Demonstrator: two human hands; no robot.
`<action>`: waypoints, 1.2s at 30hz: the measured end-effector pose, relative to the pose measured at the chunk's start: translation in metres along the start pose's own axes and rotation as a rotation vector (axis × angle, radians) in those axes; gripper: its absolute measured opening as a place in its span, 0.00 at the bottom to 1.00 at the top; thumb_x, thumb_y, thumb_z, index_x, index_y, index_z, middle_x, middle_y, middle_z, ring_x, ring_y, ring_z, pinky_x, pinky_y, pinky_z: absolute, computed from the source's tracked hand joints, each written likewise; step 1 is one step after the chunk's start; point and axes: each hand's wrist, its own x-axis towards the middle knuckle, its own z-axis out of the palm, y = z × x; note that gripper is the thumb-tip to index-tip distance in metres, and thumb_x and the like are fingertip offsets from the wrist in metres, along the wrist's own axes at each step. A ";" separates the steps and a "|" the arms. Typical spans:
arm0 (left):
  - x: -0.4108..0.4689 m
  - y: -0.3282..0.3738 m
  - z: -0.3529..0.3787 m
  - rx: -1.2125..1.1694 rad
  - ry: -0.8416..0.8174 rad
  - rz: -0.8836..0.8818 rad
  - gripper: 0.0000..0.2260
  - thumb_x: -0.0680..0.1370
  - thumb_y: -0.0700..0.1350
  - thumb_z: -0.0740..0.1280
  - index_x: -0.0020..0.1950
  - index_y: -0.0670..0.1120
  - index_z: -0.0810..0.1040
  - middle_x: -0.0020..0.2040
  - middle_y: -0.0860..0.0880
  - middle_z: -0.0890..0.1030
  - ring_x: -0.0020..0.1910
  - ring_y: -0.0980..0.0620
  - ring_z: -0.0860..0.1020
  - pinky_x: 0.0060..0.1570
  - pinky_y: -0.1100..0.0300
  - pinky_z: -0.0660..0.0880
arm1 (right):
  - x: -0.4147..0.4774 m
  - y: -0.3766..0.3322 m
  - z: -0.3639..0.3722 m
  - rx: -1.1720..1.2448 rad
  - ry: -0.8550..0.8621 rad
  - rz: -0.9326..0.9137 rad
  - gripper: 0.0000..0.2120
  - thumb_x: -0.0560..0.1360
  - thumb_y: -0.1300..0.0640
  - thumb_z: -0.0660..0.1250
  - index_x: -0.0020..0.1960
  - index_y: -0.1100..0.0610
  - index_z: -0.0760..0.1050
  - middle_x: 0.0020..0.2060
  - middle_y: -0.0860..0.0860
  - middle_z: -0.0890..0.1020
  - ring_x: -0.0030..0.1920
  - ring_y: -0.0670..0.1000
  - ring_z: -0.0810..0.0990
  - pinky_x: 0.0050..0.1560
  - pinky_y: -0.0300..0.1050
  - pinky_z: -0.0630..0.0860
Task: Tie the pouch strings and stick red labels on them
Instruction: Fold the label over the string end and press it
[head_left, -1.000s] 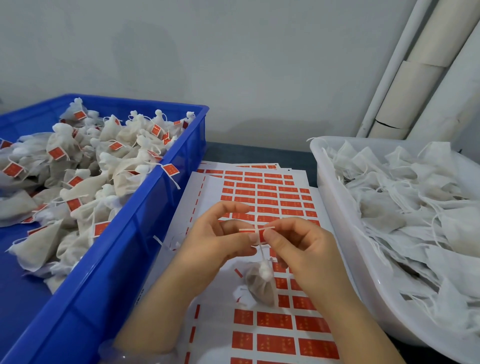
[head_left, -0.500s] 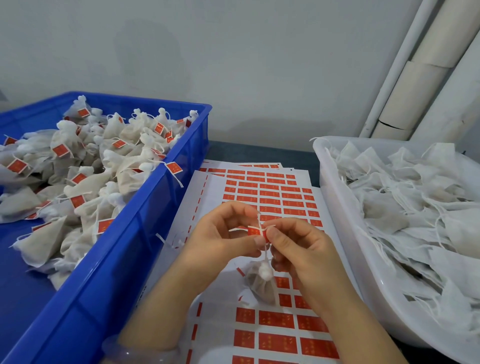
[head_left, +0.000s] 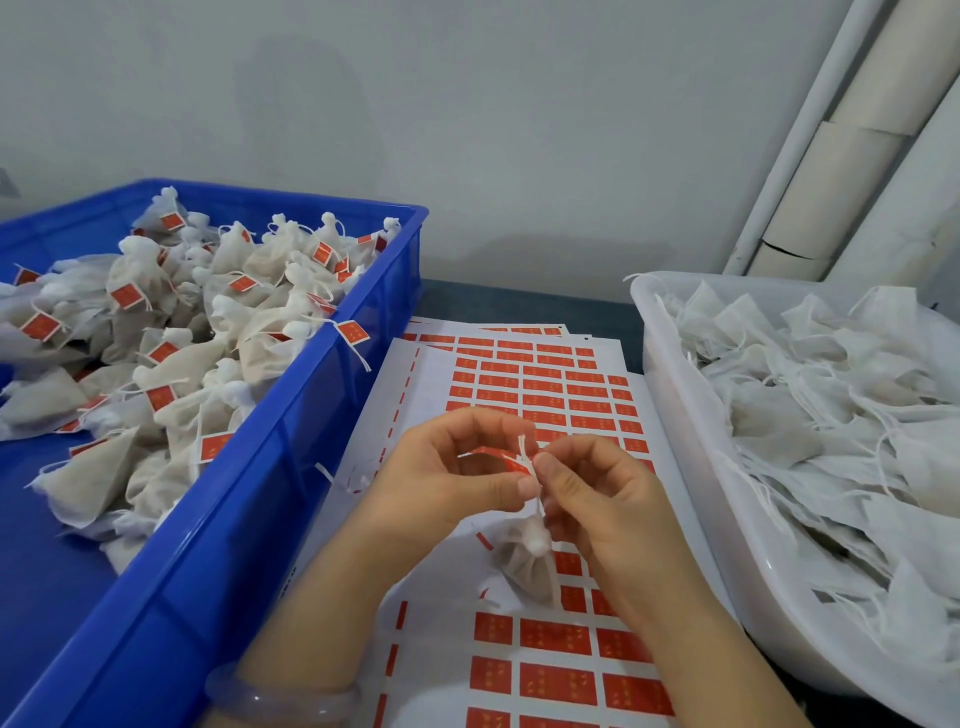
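Observation:
A small white pouch (head_left: 527, 564) hangs over the label sheets, its tied neck up and its strings (head_left: 525, 452) running up between my hands. My left hand (head_left: 447, 478) pinches a red label (head_left: 496, 457) and the strings between thumb and fingers. My right hand (head_left: 597, 499) pinches the same strings and label from the right, thumb tip against my left thumb. The string ends stick up above the fingertips. The label is partly hidden by my fingers.
A blue crate (head_left: 291, 431) at the left holds several tied pouches with red labels. A white tub (head_left: 691, 431) at the right holds several flat untied pouches. Sheets of red labels (head_left: 545, 384) lie between them. Pipes run up the wall at the right.
The string ends lay sideways across my fingertips before; now they stand upright. The red label has been folded around them, and both hands have closed in on it.

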 end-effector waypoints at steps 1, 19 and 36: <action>0.000 0.001 0.000 -0.002 -0.008 0.003 0.14 0.67 0.34 0.73 0.44 0.52 0.83 0.44 0.52 0.84 0.45 0.50 0.83 0.43 0.59 0.80 | 0.000 0.000 0.000 -0.006 -0.002 0.002 0.17 0.55 0.37 0.65 0.38 0.45 0.78 0.34 0.44 0.82 0.35 0.47 0.81 0.35 0.37 0.79; -0.002 0.002 0.000 -0.041 -0.028 0.010 0.10 0.60 0.44 0.73 0.39 0.53 0.85 0.44 0.51 0.85 0.46 0.50 0.83 0.45 0.61 0.80 | 0.000 0.001 0.002 0.023 -0.056 0.039 0.20 0.51 0.33 0.65 0.38 0.42 0.79 0.33 0.45 0.82 0.35 0.46 0.81 0.39 0.39 0.80; 0.000 0.001 0.000 0.016 0.014 -0.004 0.08 0.60 0.46 0.73 0.38 0.52 0.85 0.38 0.52 0.85 0.36 0.52 0.83 0.32 0.66 0.77 | 0.000 0.003 0.000 0.007 -0.003 -0.046 0.17 0.56 0.35 0.64 0.38 0.42 0.80 0.35 0.43 0.83 0.37 0.48 0.82 0.37 0.36 0.79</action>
